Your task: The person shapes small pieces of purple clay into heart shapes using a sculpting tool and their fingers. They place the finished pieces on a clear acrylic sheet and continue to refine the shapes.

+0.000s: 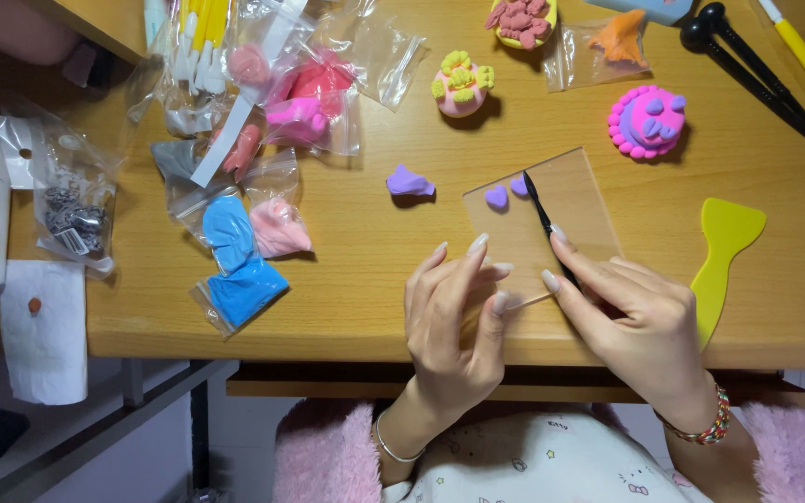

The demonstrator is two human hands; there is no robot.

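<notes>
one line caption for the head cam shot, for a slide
Right hand holds a thin black tool beside purple clay hearts on a clear board; left hand steadies it.

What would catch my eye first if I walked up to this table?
Probably the two hands at the near edge: the right hand holds a thin black tool over a clear sheet bearing small purple hearts, the left hand touching the sheet's near corner. Bright clay cakes stand behind, bagged blue clay to the left.

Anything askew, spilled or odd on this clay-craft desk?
Nothing spilled or damaged. The clear board lies tilted with its near corner under the left hand; the right hand holds a thin black tool beside two purple clay hearts.
</notes>
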